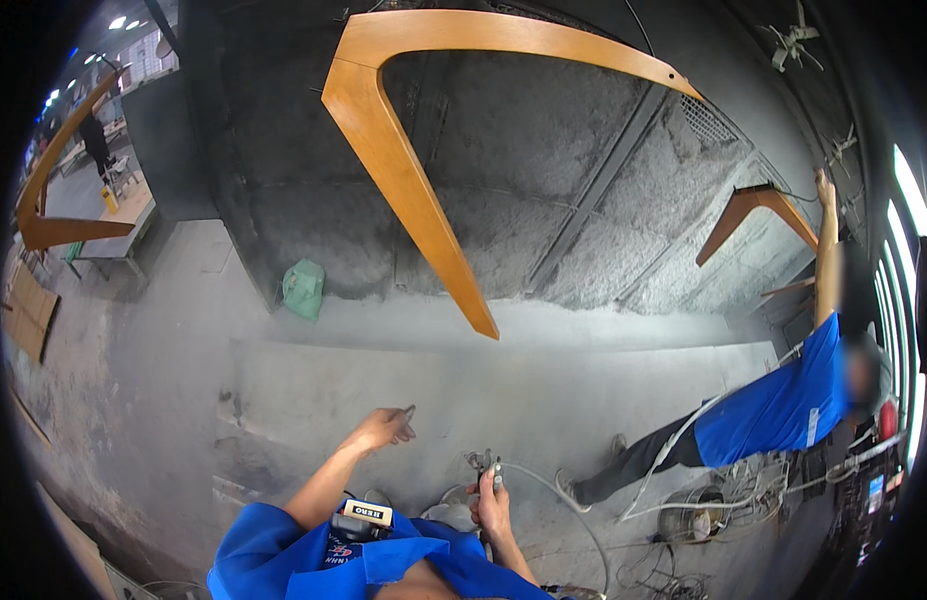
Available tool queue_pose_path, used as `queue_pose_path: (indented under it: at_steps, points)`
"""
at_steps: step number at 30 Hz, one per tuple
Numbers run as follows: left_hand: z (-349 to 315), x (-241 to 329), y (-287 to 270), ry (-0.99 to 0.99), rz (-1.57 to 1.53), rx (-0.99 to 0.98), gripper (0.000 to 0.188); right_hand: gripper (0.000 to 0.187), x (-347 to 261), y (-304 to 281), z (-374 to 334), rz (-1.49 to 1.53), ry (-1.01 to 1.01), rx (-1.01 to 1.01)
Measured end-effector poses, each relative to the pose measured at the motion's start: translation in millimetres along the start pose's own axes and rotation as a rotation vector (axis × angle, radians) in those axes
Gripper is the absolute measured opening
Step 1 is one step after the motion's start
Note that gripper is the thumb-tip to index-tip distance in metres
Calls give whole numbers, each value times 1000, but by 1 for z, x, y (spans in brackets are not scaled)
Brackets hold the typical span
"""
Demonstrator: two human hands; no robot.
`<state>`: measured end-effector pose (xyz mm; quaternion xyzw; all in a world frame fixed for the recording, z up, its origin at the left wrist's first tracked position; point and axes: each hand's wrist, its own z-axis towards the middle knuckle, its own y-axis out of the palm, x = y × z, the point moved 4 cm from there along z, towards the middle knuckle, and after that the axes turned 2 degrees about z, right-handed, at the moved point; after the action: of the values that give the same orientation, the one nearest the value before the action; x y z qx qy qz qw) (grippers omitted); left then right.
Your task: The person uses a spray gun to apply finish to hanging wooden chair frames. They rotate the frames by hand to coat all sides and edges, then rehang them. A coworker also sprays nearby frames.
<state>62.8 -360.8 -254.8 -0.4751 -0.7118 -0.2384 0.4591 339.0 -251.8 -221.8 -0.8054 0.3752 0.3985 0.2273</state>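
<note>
My right hand (493, 508) is wrapped round the handle of a spray gun (480, 461), low in front of my body. A pale hose (544, 484) runs from the gun to the right. My left hand (380, 429) is held out to the left, its fingers partly bent and apart, with nothing I can make out in them. Beyond both hands hangs a large angled wooden furniture part (396, 180), orange-brown, with one long arm across the top and another slanting down. Neither hand touches it.
A co-worker in a blue shirt (774, 400) reaches up on the right, beside another hanging wooden part (749, 205). Hoses and a round container (689, 515) lie below. More hanging wood (74, 232) is at far left. A green bag (304, 288) rests by the dark wall.
</note>
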Motion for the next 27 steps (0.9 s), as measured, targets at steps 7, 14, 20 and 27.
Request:
queue_pose_path:
  at_steps: [7, 14, 20, 27]
  points:
    - [145, 82, -19, 84, -430, 316, 56, 82, -54, -67, 64, 124, 28, 30]
    - [325, 180, -37, 257, -762, 408, 64, 79, -147, -139, 119, 172, -161, 168]
    - [332, 198, -13, 399, -881, 370, 65, 74, -165, -165, 107, 136, -197, 281]
    - [249, 153, -6, 294, -843, 443, 59, 60, -139, -133, 55, 274, -306, 409]
